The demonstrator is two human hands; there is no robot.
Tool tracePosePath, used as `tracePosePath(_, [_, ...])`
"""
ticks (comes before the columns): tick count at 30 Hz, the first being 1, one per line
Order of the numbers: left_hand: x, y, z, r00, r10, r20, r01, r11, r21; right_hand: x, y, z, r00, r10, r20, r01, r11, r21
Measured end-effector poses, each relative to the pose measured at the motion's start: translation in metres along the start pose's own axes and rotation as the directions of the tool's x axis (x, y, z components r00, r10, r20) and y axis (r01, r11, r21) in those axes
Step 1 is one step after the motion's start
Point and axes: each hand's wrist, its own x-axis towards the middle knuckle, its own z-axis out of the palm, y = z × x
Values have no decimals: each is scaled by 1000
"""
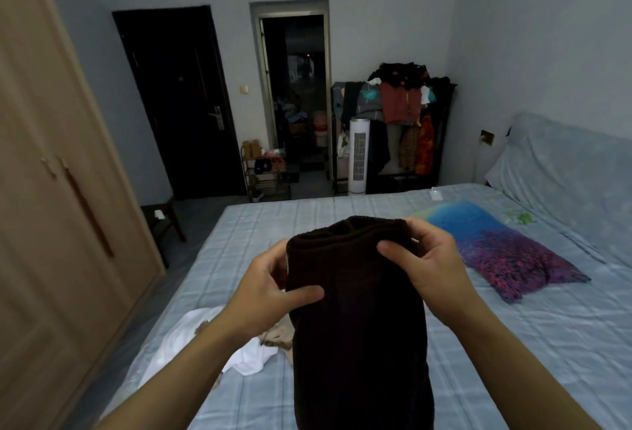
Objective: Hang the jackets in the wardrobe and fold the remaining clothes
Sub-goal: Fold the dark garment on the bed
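Both hands are up in front of the camera holding a dark brown garment [355, 310] over the bed [513, 344]. It's thick and fuzzy looking, kind of fleece or terry, so dark it's nearly black in this dim room. The top edge is folded over in a few layers, you can see the rolled edges stacked up there, and the rest hangs straight down out of the bottom of the shot. Can't tell what kind of garment it actually is.

The left hand [270, 293] grips the left side of it, thumb pressed across the front and fingers curled behind. The right hand [424, 265] pinches the top right corner, thumb on the front, fingers wrapped over the folded edge.

Under the left arm there's a white garment [191, 344] crumpled on the bed, with a bit of beige cloth [277, 337] just beside it, partly hidden behind the dark one. A pillow [496, 248] with a blue and purple print lies on the right side of the bed.

The wardrobe [51, 207] stands along the left, doors closed. Across the room there's a clothes rack [403, 115] piled with stuff and a white tower fan [358, 156] in front of it.
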Motion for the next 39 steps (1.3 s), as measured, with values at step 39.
tracePosePath(39, [157,30,-31,953,-296,-58,293,955,-56,142,38,-46,933,302,196,-279,950,-140])
